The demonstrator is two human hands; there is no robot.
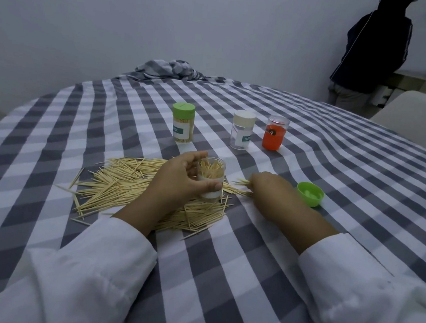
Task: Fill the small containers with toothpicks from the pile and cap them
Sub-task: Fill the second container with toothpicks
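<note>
A pile of toothpicks (116, 183) lies spread on the checked cloth in front of me. My left hand (178, 181) grips an uncapped clear container (211, 177), upright and partly filled with toothpicks, standing on the pile's right side. Just right of it, my right hand (269, 190) lies on the cloth with its fingers curled round a few toothpicks (241, 182) at the pile's edge. A loose green cap (310, 194) lies open side up to the right of that hand.
Farther back stand a full green-capped container (182, 126), a clear white-capped container (242, 130) and an orange container (275, 133). A person in a dark jacket (371, 46) stands at the far right beside a pale chair (419, 116). The checked cloth (361, 175) bunches up at the far edge.
</note>
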